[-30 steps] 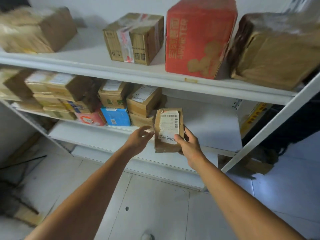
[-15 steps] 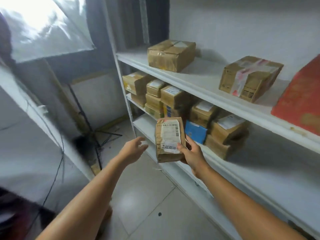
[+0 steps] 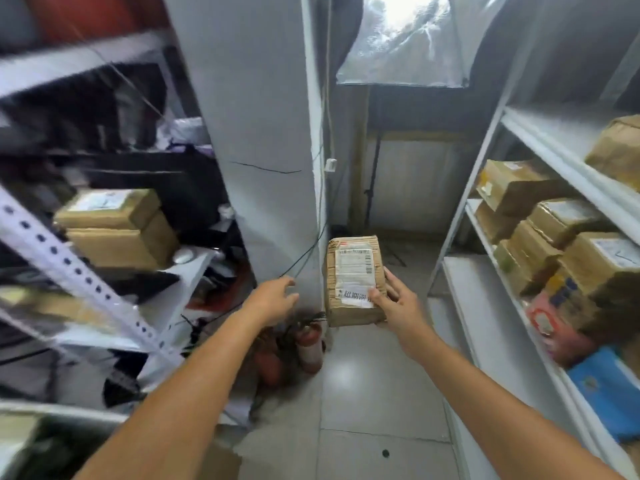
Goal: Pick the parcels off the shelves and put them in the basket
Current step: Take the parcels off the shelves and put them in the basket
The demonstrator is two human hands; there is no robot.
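My right hand (image 3: 398,299) grips a small brown parcel (image 3: 353,271) with a white shipping label, held upright in mid-air over the floor. Its thumb lies across the label's lower edge. My left hand (image 3: 273,299) hovers to the left of the parcel, apart from it, with relaxed fingers and nothing in it. More brown parcels (image 3: 540,216) are stacked on the white shelf unit (image 3: 485,306) at the right, with a red parcel (image 3: 554,330) and a blue parcel (image 3: 609,386) among them. No basket is in view.
A grey pillar (image 3: 259,133) stands straight ahead. Red fire extinguishers (image 3: 308,344) stand on the floor at its base. A perforated metal rack (image 3: 69,268) on the left carries two brown boxes (image 3: 117,226) and dark clutter. Tiled floor (image 3: 374,393) runs between the two racks.
The view has swung left, away from the parcel shelves, which now sit at the right edge. My right hand has carried the parcel along; the left hand stays empty beside it.
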